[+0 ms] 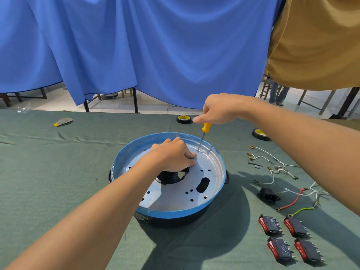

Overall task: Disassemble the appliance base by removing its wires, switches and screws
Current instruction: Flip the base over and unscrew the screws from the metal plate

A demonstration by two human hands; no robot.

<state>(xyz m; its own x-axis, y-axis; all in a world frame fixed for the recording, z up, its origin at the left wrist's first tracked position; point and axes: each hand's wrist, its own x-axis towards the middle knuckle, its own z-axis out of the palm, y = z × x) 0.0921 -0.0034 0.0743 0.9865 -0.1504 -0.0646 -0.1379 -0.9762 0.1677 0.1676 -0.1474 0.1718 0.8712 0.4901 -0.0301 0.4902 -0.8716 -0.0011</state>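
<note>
On the green-covered worktop point(39, 172), a scrap of paper backing point(63, 121) lies far left. The round appliance base point(175, 211), blue-rimmed, sits at the centre with its holed metal plate point(194, 191) facing up. The left hand point(175, 154) rests on the plate beside the central opening with its fingers curled; I cannot tell whether it grips the opening's edge. The right hand point(216, 109) grasps the yellow handle of a screwdriver point(203, 137), whose tip meets a screw point(198, 151) near the plate's far rim. To the right lie two tape rolls point(184, 119), loose wires point(272, 164), a black socket point(268, 194) and four red-faced switches point(288, 238).
</note>
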